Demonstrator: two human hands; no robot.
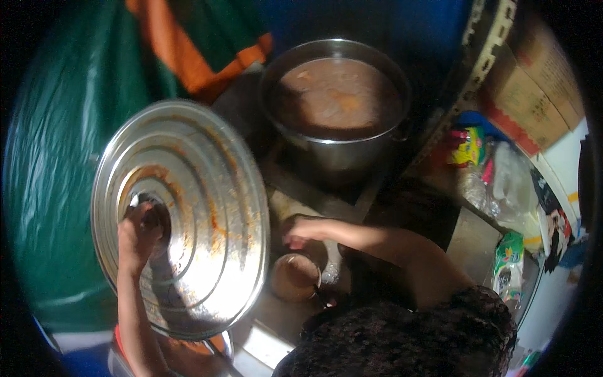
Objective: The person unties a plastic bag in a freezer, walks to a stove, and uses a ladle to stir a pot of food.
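My left hand (140, 235) grips the knob at the centre of a big round metal lid (226, 198). The lid is tilted steeply, with rusty brown stains along its ridges. Over a small bowl or pot (296, 278) with brownish contents hovers my right hand (299, 232). Its fingers are bent and blurred, so whether anything is in them is unclear. A dark handle (322, 298) slants out of the small vessel. Farther off stands a large metal stockpot (335, 141), uncovered, with brown liquid (339, 94) inside and paler pieces at the surface.
A green tarpaulin (61, 188) with orange trim (188, 61) hangs at the left. Cardboard boxes (532, 103), plastic bags (511, 179) and a green packet (509, 264) are at the right, past a slotted metal post (490, 52). A container with orange contents (188, 351) is partly hidden below the lid.
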